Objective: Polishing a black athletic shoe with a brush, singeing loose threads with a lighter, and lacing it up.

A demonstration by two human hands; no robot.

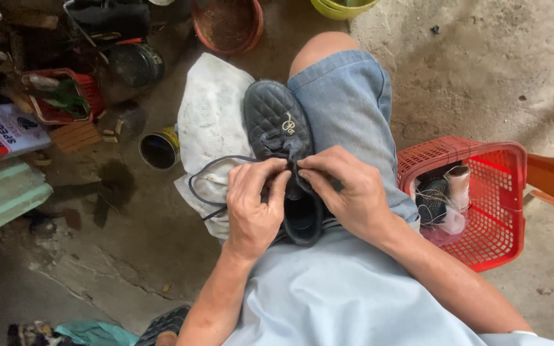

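Observation:
A dark quilted shoe (276,115) lies on my lap, toe pointing away, partly on a white cloth (209,122) spread over my left thigh. My left hand (254,205) and my right hand (347,192) meet over the shoe's tongue, fingertips pinching its dark lace (209,170). A loop of the lace trails out to the left over the cloth. The shoe's opening shows between my wrists.
A red plastic basket (495,211) with thread spools stands on the concrete floor at my right. To the left are an open tin can (158,150), a red crate (65,96), a brown bowl (229,25) and scattered clutter.

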